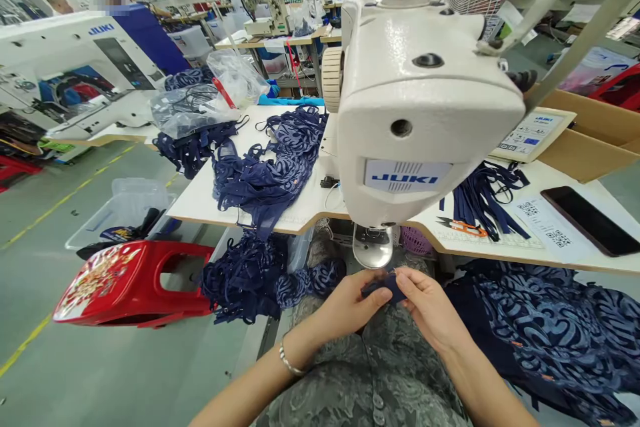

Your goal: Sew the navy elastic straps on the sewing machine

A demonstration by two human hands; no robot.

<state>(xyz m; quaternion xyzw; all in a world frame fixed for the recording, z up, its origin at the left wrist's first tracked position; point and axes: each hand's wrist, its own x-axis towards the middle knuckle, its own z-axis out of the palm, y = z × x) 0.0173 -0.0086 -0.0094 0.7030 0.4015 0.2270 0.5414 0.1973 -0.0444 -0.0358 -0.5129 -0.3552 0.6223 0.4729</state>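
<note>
In your lap, just below the bench edge, one small navy piece [383, 287] is in work. It sits in front of the needle plate [373, 247], not under it, so I'd say this piece hasn't been stitched yet.

Both hands are closed on it:
- Left hand [350, 303]: thumb and fingers pinched on the piece's left end, bracelet [290, 360] at the wrist.
- Right hand [430, 310]: fingertips pinched on the right end, touching the left hand's fingers. The piece is mostly covered.

Stock around you, which I read as mid-batch:
- A navy heap [250, 280] hangs off the bench front to your left, beside the red stool [130, 283].
- Patterned navy cloth [550, 327] lies low on your right.
- On the bench [200, 200], a big pile of navy strips [270, 167] sits left of the sewing machine [415, 113].
- A smaller bundle [485, 197] sits right of the machine, with the orange snips [463, 227] lying just beside it.
- I can't tell which pile is finished and which is waiting.

Further right are a printed sheet [550, 227] and a phone [590, 220]. Behind them are the control panel [530, 133] and a cardboard box [595, 133].

At the far left end of the bench are plastic bags [200, 103]. Beyond them a co-worker [145, 33] is at another machine, well apart from you.
</note>
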